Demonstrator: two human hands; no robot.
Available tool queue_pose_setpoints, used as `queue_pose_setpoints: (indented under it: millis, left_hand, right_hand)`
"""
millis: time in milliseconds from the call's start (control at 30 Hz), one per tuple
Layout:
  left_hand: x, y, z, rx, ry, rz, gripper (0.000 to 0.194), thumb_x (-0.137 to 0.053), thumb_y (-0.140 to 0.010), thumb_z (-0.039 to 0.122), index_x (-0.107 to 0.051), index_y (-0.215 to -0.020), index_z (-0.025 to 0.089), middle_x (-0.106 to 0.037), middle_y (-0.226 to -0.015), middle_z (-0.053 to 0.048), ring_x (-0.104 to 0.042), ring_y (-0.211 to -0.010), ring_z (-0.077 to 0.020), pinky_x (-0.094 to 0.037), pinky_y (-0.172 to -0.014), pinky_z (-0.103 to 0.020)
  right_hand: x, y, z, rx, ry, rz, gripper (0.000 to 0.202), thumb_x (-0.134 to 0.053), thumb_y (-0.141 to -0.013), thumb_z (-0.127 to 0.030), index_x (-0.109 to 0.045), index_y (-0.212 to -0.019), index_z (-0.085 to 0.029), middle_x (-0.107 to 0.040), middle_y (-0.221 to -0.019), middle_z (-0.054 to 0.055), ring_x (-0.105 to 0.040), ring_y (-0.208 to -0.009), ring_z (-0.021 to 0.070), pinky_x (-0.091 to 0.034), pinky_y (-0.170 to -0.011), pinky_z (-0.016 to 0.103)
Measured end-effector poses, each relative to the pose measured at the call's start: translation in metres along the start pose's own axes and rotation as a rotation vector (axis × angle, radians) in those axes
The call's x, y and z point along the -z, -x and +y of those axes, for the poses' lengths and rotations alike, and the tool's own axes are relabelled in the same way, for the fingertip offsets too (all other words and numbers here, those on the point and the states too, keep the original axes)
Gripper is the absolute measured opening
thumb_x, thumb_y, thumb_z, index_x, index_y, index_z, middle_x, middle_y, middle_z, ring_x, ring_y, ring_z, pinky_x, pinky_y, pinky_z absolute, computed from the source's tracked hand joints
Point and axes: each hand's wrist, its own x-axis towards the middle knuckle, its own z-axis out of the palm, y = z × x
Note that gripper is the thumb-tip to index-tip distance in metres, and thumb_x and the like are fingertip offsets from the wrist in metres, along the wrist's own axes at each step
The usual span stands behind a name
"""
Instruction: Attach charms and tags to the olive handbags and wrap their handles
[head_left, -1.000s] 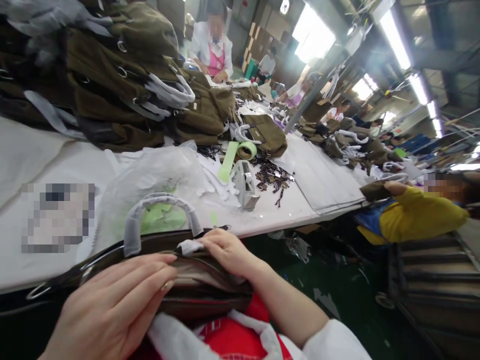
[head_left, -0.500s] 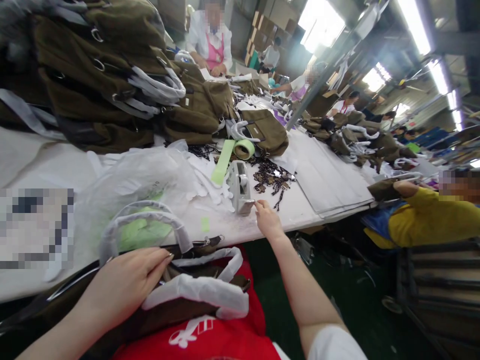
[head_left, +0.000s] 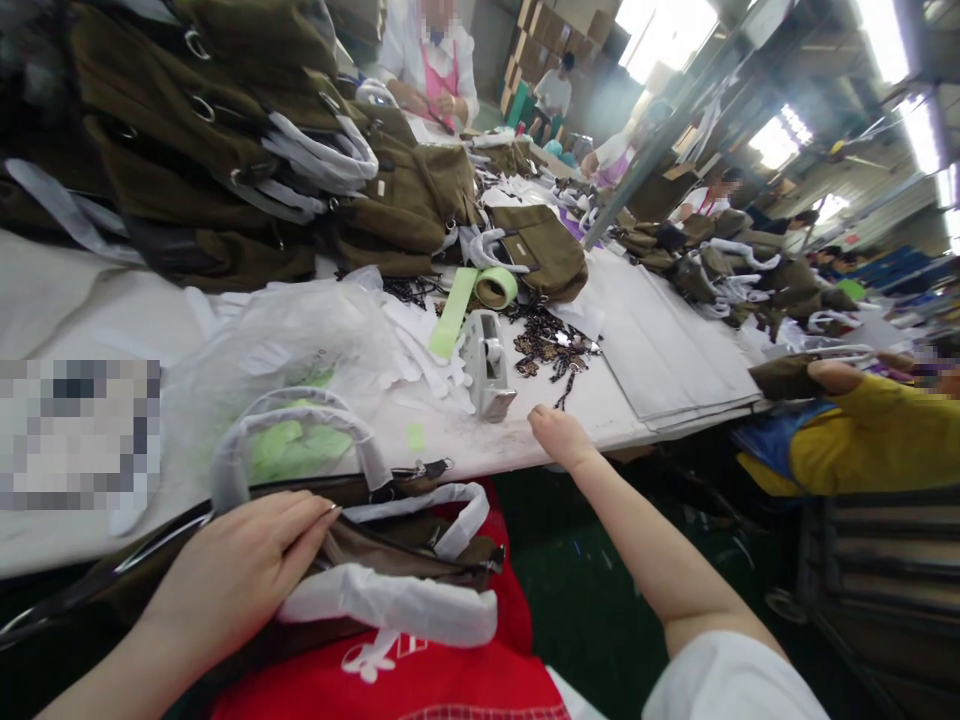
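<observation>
A brown handbag (head_left: 405, 530) with white-wrapped handles lies open against my body at the table's front edge. My left hand (head_left: 247, 545) is closed on the bag's upper edge, beside its zipper. My right hand (head_left: 559, 435) is just off the front of a grey tape dispenser (head_left: 487, 365), fingers pinched together. Whatever may be between those fingertips is too small to make out. Right behind that hand lies a heap of dark beaded charms (head_left: 555, 340). A roll of light green tape (head_left: 496, 288) sits behind the dispenser.
Brown bags (head_left: 202, 150) are piled high at the back left. A plastic bag (head_left: 285, 330) with green pieces and white paper strips (head_left: 420, 345) cover the table's middle. Flat white sheets (head_left: 667, 350) lie to the right. A co-worker's yellow sleeve (head_left: 877, 430) is at the far right.
My right hand has come away from the tape dispenser's front, moving a little right and toward me. My left hand stays on the handbag. The view has shifted slightly.
</observation>
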Motion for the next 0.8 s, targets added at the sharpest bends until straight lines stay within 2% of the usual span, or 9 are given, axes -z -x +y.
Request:
queue_pose_setpoints:
  millis: [200,367,467,633,700,733,800]
  left_hand:
    - [-0.001,0.002,0.0,0.012,0.007,0.0,0.053,-0.03,-0.094,0.049,-0.075,-0.089,0.021,-0.078,-0.094,-0.009,-0.073,-0.087,-0.0289,-0.058,-0.08,-0.041]
    - [-0.002,0.008,0.001,0.016,0.023,0.023,0.054,-0.031,-0.094,0.051,-0.075,-0.088,0.021,-0.078,-0.094,-0.008,-0.073,-0.088,-0.0293,-0.057,-0.082,-0.042]
    - [-0.004,0.013,-0.002,0.015,0.029,0.049,0.053,-0.033,-0.094,0.052,-0.076,-0.087,0.021,-0.078,-0.095,-0.009,-0.072,-0.09,-0.0294,-0.057,-0.083,-0.042]
    - [-0.005,0.018,-0.007,-0.047,0.08,0.118,0.05,-0.035,-0.095,0.051,-0.075,-0.087,0.023,-0.077,-0.093,-0.006,-0.072,-0.087,-0.0247,-0.056,-0.081,-0.036]
    - [-0.004,0.019,-0.008,-0.071,0.134,0.124,0.044,-0.039,-0.095,0.049,-0.075,-0.089,0.025,-0.076,-0.094,-0.004,-0.071,-0.087,-0.0215,-0.055,-0.081,-0.031]
    - [-0.004,0.02,-0.007,-0.073,0.161,0.125,0.041,-0.04,-0.095,0.048,-0.075,-0.09,0.026,-0.075,-0.097,-0.003,-0.07,-0.087,-0.0201,-0.055,-0.082,-0.029]
    - [-0.003,0.021,-0.006,-0.063,0.203,0.125,0.036,-0.043,-0.095,0.045,-0.074,-0.093,0.026,-0.074,-0.105,-0.002,-0.07,-0.091,-0.0187,-0.053,-0.083,-0.027]
  right_hand:
    - [0.004,-0.006,-0.002,-0.005,-0.062,0.01,0.035,-0.035,-0.1,-0.015,-0.054,-0.129,-0.016,-0.056,-0.128,0.015,-0.061,-0.109,0.0202,-0.046,-0.092,0.028]
    - [0.012,-0.019,-0.015,0.01,-0.066,-0.038,0.033,-0.032,-0.097,-0.006,-0.061,-0.114,-0.007,-0.06,-0.114,0.02,-0.065,-0.103,0.023,-0.048,-0.086,0.03]
    - [0.017,-0.02,-0.018,0.012,-0.063,-0.043,0.032,-0.034,-0.095,-0.004,-0.061,-0.111,-0.006,-0.062,-0.112,0.021,-0.066,-0.1,0.0238,-0.049,-0.084,0.031]
    - [0.034,0.005,0.009,-0.085,-0.062,0.002,0.027,-0.038,-0.093,-0.003,-0.061,-0.105,-0.011,-0.067,-0.103,0.017,-0.069,-0.094,0.0234,-0.05,-0.08,0.03]
    - [0.046,0.024,0.023,-0.183,-0.096,0.095,0.023,-0.039,-0.095,-0.008,-0.06,-0.102,-0.013,-0.069,-0.096,0.016,-0.07,-0.091,0.0243,-0.05,-0.079,0.032]
    - [0.052,0.035,0.026,-0.241,-0.173,0.202,0.02,-0.04,-0.097,-0.013,-0.059,-0.101,-0.014,-0.07,-0.092,0.015,-0.07,-0.088,0.0244,-0.051,-0.078,0.033]
    - [0.066,0.055,0.019,-0.341,-0.56,0.581,0.014,-0.045,-0.098,-0.026,-0.056,-0.099,-0.018,-0.071,-0.087,0.01,-0.071,-0.081,0.0227,-0.053,-0.073,0.032]
